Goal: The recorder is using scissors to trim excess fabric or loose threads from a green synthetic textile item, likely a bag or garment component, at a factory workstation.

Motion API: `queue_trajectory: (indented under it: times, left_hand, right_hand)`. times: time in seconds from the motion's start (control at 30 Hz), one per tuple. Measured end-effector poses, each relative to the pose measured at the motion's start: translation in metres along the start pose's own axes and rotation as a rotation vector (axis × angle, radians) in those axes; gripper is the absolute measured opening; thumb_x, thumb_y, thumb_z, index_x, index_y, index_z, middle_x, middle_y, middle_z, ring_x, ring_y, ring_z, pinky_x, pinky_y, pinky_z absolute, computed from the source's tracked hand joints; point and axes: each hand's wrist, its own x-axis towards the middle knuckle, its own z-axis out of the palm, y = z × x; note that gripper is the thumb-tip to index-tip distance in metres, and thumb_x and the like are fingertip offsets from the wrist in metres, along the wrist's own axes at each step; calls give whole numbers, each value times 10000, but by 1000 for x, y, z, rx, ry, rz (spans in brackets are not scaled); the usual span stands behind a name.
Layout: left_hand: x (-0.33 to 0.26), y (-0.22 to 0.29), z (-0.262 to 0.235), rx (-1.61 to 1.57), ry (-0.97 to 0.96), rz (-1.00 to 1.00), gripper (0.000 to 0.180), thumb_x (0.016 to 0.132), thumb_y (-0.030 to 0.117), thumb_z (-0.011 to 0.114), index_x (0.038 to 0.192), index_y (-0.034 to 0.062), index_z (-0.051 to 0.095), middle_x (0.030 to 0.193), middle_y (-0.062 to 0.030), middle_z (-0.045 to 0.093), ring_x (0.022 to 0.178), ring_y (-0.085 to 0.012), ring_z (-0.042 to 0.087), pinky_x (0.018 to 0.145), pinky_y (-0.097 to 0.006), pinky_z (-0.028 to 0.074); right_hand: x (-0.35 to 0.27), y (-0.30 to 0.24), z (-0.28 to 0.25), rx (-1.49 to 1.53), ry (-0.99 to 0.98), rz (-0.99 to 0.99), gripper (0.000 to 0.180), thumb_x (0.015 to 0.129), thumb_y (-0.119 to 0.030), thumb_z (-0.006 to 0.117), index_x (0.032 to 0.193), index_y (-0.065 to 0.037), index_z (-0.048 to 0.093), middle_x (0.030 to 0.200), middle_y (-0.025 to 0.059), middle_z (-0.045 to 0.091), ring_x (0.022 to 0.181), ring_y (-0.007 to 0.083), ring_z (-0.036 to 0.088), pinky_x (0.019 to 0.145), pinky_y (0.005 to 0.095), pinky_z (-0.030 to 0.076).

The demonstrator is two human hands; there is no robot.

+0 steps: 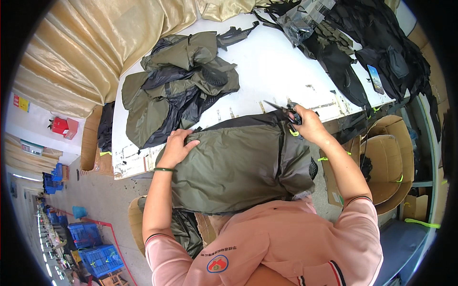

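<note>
A large olive-green, slightly shiny fabric piece [224,167] with black edging hangs from the table's near edge across my lap. My left hand [177,148] grips its upper left edge, with the thumb lying on top of the cloth. In my right hand [309,125], at the piece's upper right corner, is a pair of scissors [285,110] with dark handles. Their blades point left, just above the black edging. Close under that hand lies a small bright yellow-green strip [293,132]. The fingertips inside the scissor handles are partly hidden.
On the white table [267,62], a heap of olive and black fabric pieces [183,86] lies to the left. Black straps and cloth [343,71], a clear plastic bag [305,21] and a phone [375,79] lie at right. An open cardboard box [389,162] stands below.
</note>
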Motion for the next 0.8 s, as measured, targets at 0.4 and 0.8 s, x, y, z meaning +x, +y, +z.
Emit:
queue_trajectory:
  times: [0.4, 0.8]
  left_hand:
    - [-9, -3, -23, -426, -198, -58, 330, 713, 149, 848, 837, 31, 566, 770, 12, 550, 741, -91, 473, 680, -265, 425]
    - [-69, 22, -13, -421, 214, -27, 349, 678, 75, 826, 919, 43, 575, 877, -62, 608, 826, -212, 609, 739, -309, 484]
  right_hand:
    - [13, 43, -15, 62, -111, 23, 250, 752, 31, 735, 910, 4, 543, 782, 20, 565, 729, 111, 484, 677, 288, 454]
    - [41, -115, 1, -296, -337, -510, 489, 634, -434, 823, 806, -58, 562, 748, 106, 619, 739, 313, 610, 738, 392, 408]
